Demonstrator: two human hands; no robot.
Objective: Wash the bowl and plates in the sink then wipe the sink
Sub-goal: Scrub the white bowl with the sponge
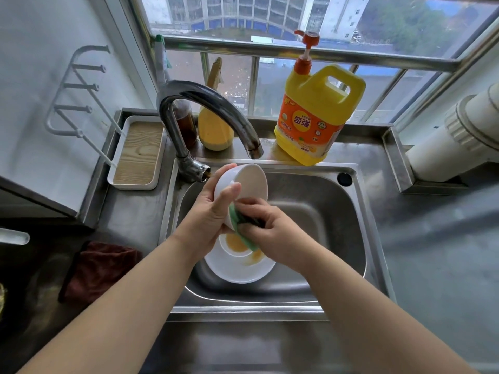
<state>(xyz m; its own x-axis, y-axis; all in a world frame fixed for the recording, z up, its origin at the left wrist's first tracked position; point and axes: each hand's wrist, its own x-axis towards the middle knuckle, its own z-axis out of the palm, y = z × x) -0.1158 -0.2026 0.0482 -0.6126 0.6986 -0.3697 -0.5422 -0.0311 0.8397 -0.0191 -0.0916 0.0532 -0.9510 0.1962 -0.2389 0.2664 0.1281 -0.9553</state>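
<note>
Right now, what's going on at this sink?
A person is washing dishes. The left hand holds a white bowl tilted over the sink, and the right hand grips a green sponge against the bowl. Below, a white plate with yellow residue lies in the basin, not yet cleaned. No water is visibly running from the faucet. A yellow detergent bottle stands behind the sink, and a dark red cloth lies on the counter to the left.
</note>
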